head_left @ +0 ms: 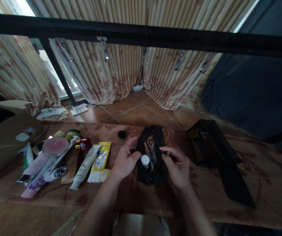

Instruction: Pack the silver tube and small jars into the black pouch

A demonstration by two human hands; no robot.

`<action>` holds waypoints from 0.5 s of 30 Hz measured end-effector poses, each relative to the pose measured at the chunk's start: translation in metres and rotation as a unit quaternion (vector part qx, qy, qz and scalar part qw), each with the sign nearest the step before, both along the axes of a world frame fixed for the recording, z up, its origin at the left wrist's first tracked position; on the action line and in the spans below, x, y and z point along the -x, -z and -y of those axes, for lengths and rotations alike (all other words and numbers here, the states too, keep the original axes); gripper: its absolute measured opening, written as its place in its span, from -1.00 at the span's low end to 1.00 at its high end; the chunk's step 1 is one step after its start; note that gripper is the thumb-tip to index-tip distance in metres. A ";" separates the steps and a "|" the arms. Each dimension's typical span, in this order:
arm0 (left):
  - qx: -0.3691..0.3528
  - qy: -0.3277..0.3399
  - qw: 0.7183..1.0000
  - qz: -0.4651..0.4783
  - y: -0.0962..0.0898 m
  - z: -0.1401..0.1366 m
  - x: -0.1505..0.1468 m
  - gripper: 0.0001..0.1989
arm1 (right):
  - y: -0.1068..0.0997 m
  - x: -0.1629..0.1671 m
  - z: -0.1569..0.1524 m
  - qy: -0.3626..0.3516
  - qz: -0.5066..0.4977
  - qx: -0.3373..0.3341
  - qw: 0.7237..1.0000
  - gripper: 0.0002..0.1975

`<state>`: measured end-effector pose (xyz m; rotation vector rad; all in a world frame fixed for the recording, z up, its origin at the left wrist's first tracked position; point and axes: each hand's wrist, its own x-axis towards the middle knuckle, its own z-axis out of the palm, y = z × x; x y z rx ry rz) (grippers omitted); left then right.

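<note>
A small black pouch (pixel 144 177) lies on the patterned cloth in front of me, its top spread apart. My left hand (pixel 127 159) grips the pouch's left edge, thumb on the near side of the opening. On the opposite edge, my right hand (pixel 177 165) pinches the fabric between thumb and fingers. Inside the pouch sits a small container with a white cap (pixel 145 160). Beside it are slim, shiny, clear-looking items (pixel 151 150) whose kind I cannot make out. A round black lid (pixel 122 134) rests on the cloth beyond my left hand.
Left of my hands lie a yellow tube (pixel 102 155), a white tube (pixel 84 168), a red bottle (pixel 84 144), a pink round case (pixel 55 146) and several other tubes. A cardboard box (pixel 13 137) stands far left. A black open container (pixel 208 141) sits at right.
</note>
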<state>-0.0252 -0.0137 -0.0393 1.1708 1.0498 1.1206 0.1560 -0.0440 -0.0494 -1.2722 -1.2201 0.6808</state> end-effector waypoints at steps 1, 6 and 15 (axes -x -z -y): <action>0.001 0.010 1.000 0.015 -0.002 0.002 -0.001 -0.39 | 0.000 0.000 0.001 0.010 -0.004 -0.005 1.000 -0.87; -0.010 0.006 1.000 0.009 -0.004 0.004 -0.004 -0.40 | 0.001 0.002 0.002 0.030 -0.040 -0.013 0.999 -0.90; -0.013 -0.003 0.997 -0.076 0.003 0.002 -0.005 -0.47 | 0.003 0.003 -0.001 0.018 -0.028 0.028 0.999 -0.87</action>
